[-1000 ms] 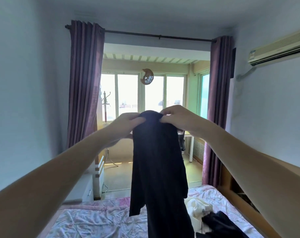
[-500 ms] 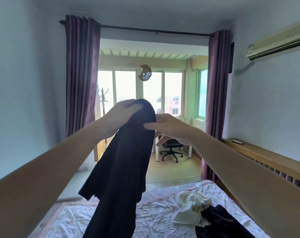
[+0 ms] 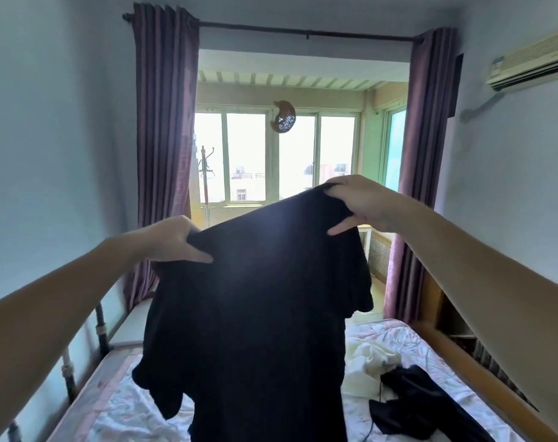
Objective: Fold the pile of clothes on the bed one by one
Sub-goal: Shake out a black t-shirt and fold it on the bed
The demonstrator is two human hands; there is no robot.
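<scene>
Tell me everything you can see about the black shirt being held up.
The black shirt looks like soft, plain dark fabric with short sleeves. It hangs spread out in the air above the bed, its top edge tilted, higher on the right. The left hand and right hand each pinch an upper corner.

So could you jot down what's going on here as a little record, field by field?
Held item: black shirt, spread wide and hanging in the air above the bed
Left hand: pinches the shirt's top edge on the left, lower than the other grip
Right hand: pinches the top edge on the right, held higher
Still waiting: white garment and dark garment, crumpled on the bed at the right
Bed: pink patterned sheet, wrinkled
Background: purple curtains drawn open, bright window, air conditioner on the right wall
</scene>
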